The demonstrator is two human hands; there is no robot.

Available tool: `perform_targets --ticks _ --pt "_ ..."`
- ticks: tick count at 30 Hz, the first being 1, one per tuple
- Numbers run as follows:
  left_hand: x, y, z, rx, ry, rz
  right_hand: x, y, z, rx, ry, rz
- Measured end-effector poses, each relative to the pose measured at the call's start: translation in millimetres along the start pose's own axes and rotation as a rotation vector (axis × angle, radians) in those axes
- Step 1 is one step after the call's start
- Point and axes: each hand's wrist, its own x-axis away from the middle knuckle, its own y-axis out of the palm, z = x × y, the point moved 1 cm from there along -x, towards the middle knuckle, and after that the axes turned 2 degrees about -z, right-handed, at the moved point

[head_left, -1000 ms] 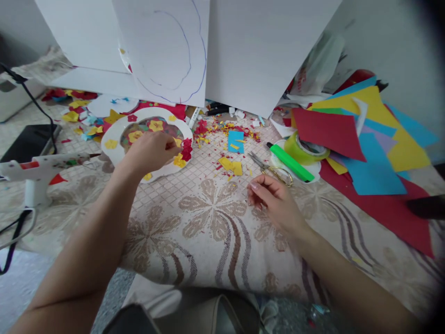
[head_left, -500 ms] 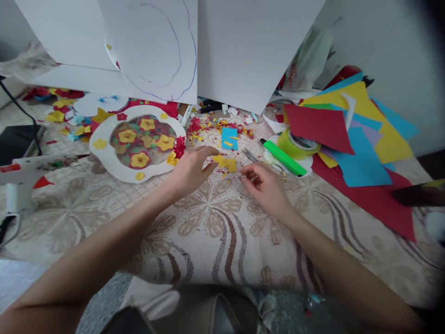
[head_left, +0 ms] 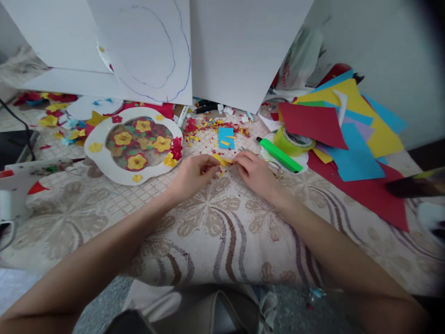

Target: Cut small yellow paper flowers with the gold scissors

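My left hand (head_left: 194, 174) and my right hand (head_left: 255, 171) meet over the patterned cloth (head_left: 215, 232), fingers pinched on a small yellow paper piece (head_left: 224, 161) held between them. To the left lies a white flower-shaped frame (head_left: 100, 160) filled with yellow and red paper flowers (head_left: 137, 139). Scissors (head_left: 276, 167) lie just right of my right hand, partly hidden by it. A blue paper square (head_left: 225, 138) sits beyond the hands among paper scraps.
A green highlighter (head_left: 280, 155) and a roll of tape (head_left: 294, 141) lie right of the scissors. Coloured paper sheets (head_left: 351, 134) pile at the right. A white glue gun (head_left: 15, 185) rests at the left. White boards (head_left: 194, 46) lean at the back.
My left hand left the flower frame and moved right to the yellow paper. My right hand moved forward and left to meet it; both now pinch the piece.
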Motion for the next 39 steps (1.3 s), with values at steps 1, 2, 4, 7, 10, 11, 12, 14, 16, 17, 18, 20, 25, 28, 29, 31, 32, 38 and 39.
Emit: perform_targets --ticks 1,2,4,7,10,11,12,14,16,17,18,20,25,28,29,31,32,38,39 --pt "0 2.1 1 0.077 -0.048 -0.042 2 -2 -1 -0.013 0.009 0.056" --pt "1 4.7 2 0.161 -0.100 -0.081 4 -3 -2 -0.015 0.019 0.096" --pt "3 10.4 3 0.346 -0.210 -0.140 8 -7 -9 0.006 0.023 0.112" --pt "5 16.8 4 0.596 -0.334 -0.156 14 -10 -22 0.027 -0.004 0.043" --pt "7 17.2 5 0.683 -0.357 -0.129 19 -11 -30 -0.092 0.012 0.062" --pt "8 16.5 5 0.679 -0.344 -0.129 21 -11 -31 -0.174 0.042 0.083" --pt "8 15.7 5 0.661 -0.324 -0.142 22 -12 -32 -0.275 0.077 0.088" --pt "9 14.7 6 0.603 -0.281 -0.196 23 -12 -31 -0.487 0.132 0.053" --pt "9 14.9 5 0.553 -0.258 -0.257 23 -14 -31 -0.638 0.149 -0.003" --pt "9 15.4 4 0.539 -0.255 -0.275 23 -15 -31 -0.672 0.152 -0.015" --pt "9 15.8 3 0.534 -0.253 -0.282 22 -16 -32 -0.682 0.161 -0.012" --pt "8 16.5 0 0.537 -0.248 -0.268 22 -18 -33 -0.670 0.193 0.018" --pt "7 15.8 -2 0.583 -0.234 -0.188 25 -16 -32 -0.683 0.239 0.115" --pt "7 14.3 0 0.619 -0.225 -0.149 26 -13 -30 -0.730 0.295 0.165" --pt "7 13.7 0 0.633 -0.222 -0.138 26 -13 -30 -0.742 0.314 0.180" --pt "6 12.6 0 0.664 -0.208 -0.126 26 -13 -30 -0.756 0.339 0.206" --pt "6 12.1 -1 0.673 -0.198 -0.126 26 -13 -30 -0.764 0.346 0.216" --pt "5 9.1 4 0.373 -0.104 -0.036 28 -11 -31 -0.776 0.329 0.226" --pt "6 8.9 6 0.288 -0.084 -0.008 29 -10 -32 -0.771 0.314 0.226"
